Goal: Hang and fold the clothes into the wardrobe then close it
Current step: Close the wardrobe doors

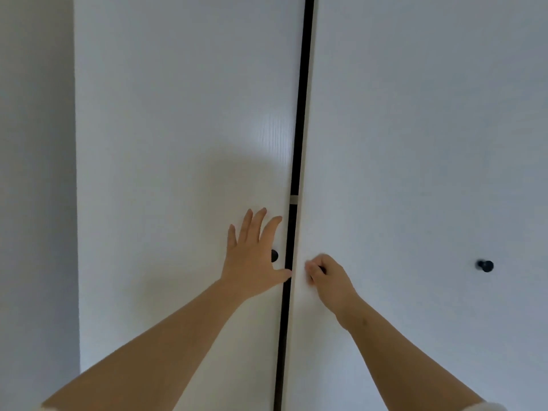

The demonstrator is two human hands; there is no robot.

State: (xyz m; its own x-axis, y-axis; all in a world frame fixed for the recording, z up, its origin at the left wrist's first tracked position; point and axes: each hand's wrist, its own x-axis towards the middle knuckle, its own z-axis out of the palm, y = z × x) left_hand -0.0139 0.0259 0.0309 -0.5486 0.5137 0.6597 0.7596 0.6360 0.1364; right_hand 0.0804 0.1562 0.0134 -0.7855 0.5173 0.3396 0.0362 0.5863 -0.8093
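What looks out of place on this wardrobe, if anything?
Only the dark gap between the left door and right door: not quite shut. The left hand presses one, the right hand grips a knob.

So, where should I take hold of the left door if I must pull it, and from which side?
Take the small black knob near the left door's right edge, straight from the front, fingertips pinched round it. The door face is flat and offers no other hold. The left hand lies flat by this knob; the right hand holds the right door's knob.
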